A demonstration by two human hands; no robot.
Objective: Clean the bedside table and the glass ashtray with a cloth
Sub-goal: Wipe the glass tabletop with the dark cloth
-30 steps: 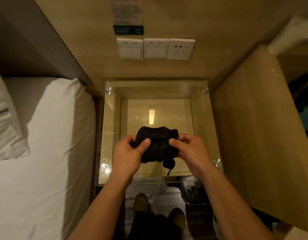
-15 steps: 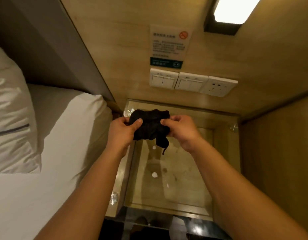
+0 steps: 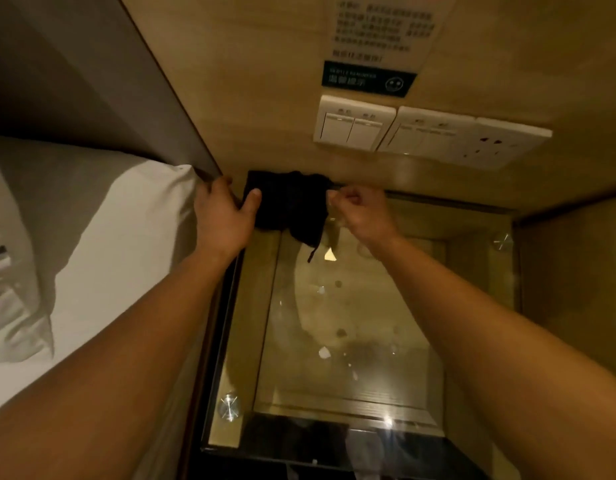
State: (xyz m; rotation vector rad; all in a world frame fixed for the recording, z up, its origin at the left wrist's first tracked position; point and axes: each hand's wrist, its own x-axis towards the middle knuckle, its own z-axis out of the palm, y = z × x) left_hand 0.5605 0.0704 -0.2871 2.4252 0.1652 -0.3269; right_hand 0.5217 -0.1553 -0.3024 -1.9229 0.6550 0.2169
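The bedside table point(image 3: 351, 375) stands between the bed point(image 3: 119, 258) on its left and a side panel point(image 3: 576, 278) on its right, with its back edge at the wall. The cloth point(image 3: 289, 206) is at the table's far left corner, against the wall. The left hand point(image 3: 223, 216) holds its left edge and the right hand point(image 3: 360, 213) pinches its right edge. On the wall behind are switches point(image 3: 355, 124), with a socket point(image 3: 500, 145) to their right and a sign point(image 3: 368, 77) above. A pillow point(image 3: 8, 299) lies on the bed.
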